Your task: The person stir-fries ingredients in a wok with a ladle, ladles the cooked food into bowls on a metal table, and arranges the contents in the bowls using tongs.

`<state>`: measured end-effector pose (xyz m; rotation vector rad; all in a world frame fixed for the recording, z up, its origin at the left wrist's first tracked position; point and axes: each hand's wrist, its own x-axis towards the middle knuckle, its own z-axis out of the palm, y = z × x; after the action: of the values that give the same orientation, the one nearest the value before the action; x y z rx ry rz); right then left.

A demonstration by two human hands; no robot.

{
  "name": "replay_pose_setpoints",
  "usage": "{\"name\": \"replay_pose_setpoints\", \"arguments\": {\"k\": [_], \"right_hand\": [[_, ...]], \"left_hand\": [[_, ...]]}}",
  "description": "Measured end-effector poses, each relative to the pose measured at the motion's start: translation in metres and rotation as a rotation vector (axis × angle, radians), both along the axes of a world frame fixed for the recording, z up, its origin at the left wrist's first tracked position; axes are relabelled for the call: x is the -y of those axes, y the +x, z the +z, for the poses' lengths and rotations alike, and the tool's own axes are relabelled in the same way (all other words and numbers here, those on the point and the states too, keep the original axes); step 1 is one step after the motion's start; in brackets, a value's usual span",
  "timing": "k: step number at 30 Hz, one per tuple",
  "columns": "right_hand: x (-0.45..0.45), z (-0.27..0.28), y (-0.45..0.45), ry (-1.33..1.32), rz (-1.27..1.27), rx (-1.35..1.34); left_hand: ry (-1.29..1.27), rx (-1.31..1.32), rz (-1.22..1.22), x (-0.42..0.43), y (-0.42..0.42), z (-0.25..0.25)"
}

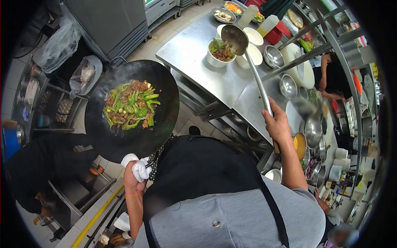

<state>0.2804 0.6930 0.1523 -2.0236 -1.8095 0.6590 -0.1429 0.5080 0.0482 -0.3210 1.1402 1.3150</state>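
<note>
My left hand (pixel 133 175) is closed round a folded white cloth (pixel 142 170) at the near edge of a large black wok (pixel 93 132), whose handle the cloth hides. Steam rises from stir-fried green peppers and meat (pixel 132 105) in the wok. In my right hand (pixel 278 124) is the long handle of a metal ladle (pixel 259 80). Its bowl is tilted over a white bowl (pixel 216 63) on the steel table, which holds some of the same food (pixel 223 53). More white bowls (pixel 251 58) stand beside it.
The steel table (pixel 186 53) carries squeeze bottles (pixel 268 25), metal bowls (pixel 288 85) and a bowl of mushrooms (pixel 223 15). A metal rack (pixel 331 33) edges the right side. Co-workers' arms (pixel 324 72) show at right, and a dark-clothed person (pixel 45 165) is at left.
</note>
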Motion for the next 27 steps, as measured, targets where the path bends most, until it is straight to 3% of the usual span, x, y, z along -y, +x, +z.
{"name": "replay_pose_setpoints", "arguments": {"k": [4,6,7,8,10,12,16,17,19,20,22,24,27], "right_hand": [[-0.007,-0.002,-0.015,-0.083,-0.1,-0.177],[-0.008,0.021,-0.024,-0.322,-0.355,-0.874],[-0.008,0.023,-0.024,-0.36,-0.353,-0.957],[-0.008,0.025,-0.025,-0.409,-0.35,-1.039],[-0.008,0.026,-0.043,-0.534,-0.184,-1.023],[-0.009,0.036,-0.094,-0.611,-0.095,-0.799],[-0.042,-0.014,-0.167,-0.556,0.403,-0.369],[-0.058,-0.054,-0.175,-0.56,0.418,-0.381],[-0.086,-0.136,-0.186,0.428,0.962,-0.147],[-0.084,-0.135,-0.195,0.429,0.973,-0.164],[-0.073,-0.113,-0.216,-0.205,0.902,-0.236],[-0.049,-0.071,-0.241,-0.872,0.566,-0.452],[-0.034,-0.087,-0.256,-1.105,0.489,-0.583]], "left_hand": [[-0.001,-0.039,-0.038,0.003,0.001,-0.01],[0.162,0.002,0.014,0.015,-0.005,-0.046],[0.003,-0.05,0.004,0.002,0.005,-0.012],[0.018,-0.035,0.015,0.001,0.006,-0.009],[0.098,-0.022,-0.014,-0.003,0.007,-0.008],[0.034,-0.038,-0.026,-0.002,0.006,-0.01],[0.003,-0.035,-0.003,-0.001,0.006,-0.011],[0.023,-0.049,-0.012,0.001,0.005,-0.013],[0.01,-0.06,-0.016,0.002,0.001,-0.011],[0.005,-0.073,-0.002,0.003,0.0,-0.011],[-0.003,-0.094,-0.025,0.002,-0.005,-0.016],[-0.041,-0.147,-0.034,-0.001,-0.005,-0.018],[-0.104,-0.179,-0.027,0.0,-0.006,-0.033]]}}
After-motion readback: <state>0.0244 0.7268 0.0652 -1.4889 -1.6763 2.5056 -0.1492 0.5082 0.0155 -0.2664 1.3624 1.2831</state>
